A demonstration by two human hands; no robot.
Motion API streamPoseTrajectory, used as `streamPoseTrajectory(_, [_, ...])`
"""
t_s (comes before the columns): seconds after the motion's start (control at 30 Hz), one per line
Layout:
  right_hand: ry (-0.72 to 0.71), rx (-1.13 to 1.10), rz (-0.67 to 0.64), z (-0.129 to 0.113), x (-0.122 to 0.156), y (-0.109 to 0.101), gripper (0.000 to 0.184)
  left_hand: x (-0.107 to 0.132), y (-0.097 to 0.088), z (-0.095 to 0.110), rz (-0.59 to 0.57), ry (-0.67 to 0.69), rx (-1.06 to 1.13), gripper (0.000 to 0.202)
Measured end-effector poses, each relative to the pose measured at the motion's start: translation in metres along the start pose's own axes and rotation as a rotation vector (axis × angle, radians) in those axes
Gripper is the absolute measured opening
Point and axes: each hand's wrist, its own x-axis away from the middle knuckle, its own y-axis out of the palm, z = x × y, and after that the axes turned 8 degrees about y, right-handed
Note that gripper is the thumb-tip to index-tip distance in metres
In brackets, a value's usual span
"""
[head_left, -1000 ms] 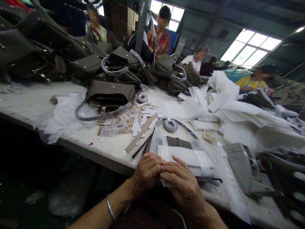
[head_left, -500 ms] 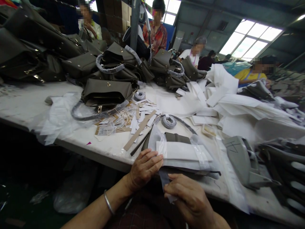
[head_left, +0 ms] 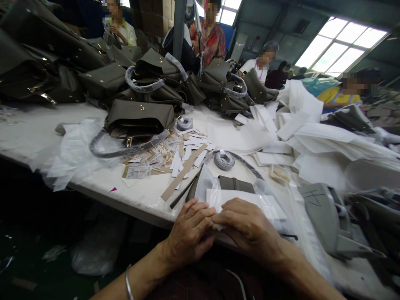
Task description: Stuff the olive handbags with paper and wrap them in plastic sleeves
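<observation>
In front of me a grey-green handbag (head_left: pixel 239 185) lies flat at the table's edge, partly covered by translucent sheeting and a white paper band (head_left: pixel 262 203). Clear strips cross the band. My left hand (head_left: pixel 191 228) is closed on the bag's near left corner, fingers on top and thumb mostly hidden. Close beside it, my right hand (head_left: pixel 246 227) pinches a translucent strip (head_left: pixel 229 239) at the bag's front edge, its fingertips nearly meeting the left ones. Most of the strip is hidden behind the right hand. A coiled, wrapped strap (head_left: pixel 224 160) rests just behind the bag.
Another handbag (head_left: pixel 140 118) stands open behind loose tags and paper strips (head_left: pixel 187 152). A heap of similar bags (head_left: pixel 103 81) lines the back. White sheets (head_left: pixel 328 143) are piled right, near a grey bag piece (head_left: pixel 321 212). Clear plastic (head_left: pixel 78 146) lies left. Several people work beyond.
My right hand has moved up and inward, bringing the strip from below the table edge to the bag's front beside my left hand. The left hand stays at the corner.
</observation>
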Motion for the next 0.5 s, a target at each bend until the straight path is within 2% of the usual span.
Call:
streamPoseTrajectory(0.1, [-0.001,0.078,0.026,0.012,-0.018,0.004,0.016,-0.007,-0.001,0.008,0.037,-0.099,0.026,0.019])
streamPoseTrajectory(0.2, [0.089,0.093,0.051,0.029,-0.027,0.01,0.015,-0.016,0.004,0.012,0.097,-0.212,0.008,0.007])
streamPoseTrajectory(0.27, [0.178,0.096,0.048,0.041,-0.029,0.014,0.016,-0.022,0.007,0.012,0.125,-0.267,-0.003,0.015])
streamPoseTrajectory(0.37, [0.289,0.126,0.028,0.056,-0.028,0.022,0.019,-0.028,0.012,0.009,0.146,-0.307,-0.021,0.018])
streamPoseTrajectory(0.5, [0.377,0.143,0.014,0.065,-0.027,0.03,0.016,-0.028,0.013,0.003,0.109,-0.281,-0.088,0.016])
